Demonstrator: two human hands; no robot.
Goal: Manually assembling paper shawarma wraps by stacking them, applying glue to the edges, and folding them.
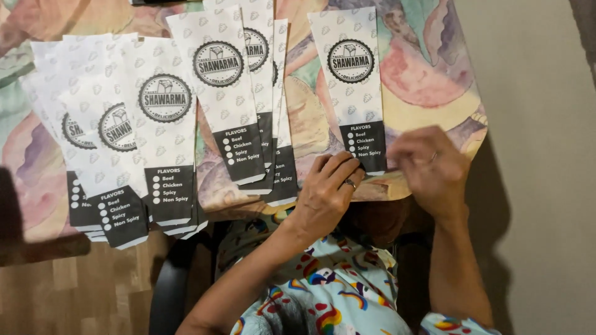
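On top of the painted table, flat paper bags lie in a fanned pile, hiding each other's edges. One long bag lies apart. Both hands meet at its dark bottom end: left hand curled, pressing it; right hand blurry, grip unclear.

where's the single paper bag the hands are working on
In the head view, the lone paper bag lies right of the middle pile, its dark bottom edge under the left hand and right hand.
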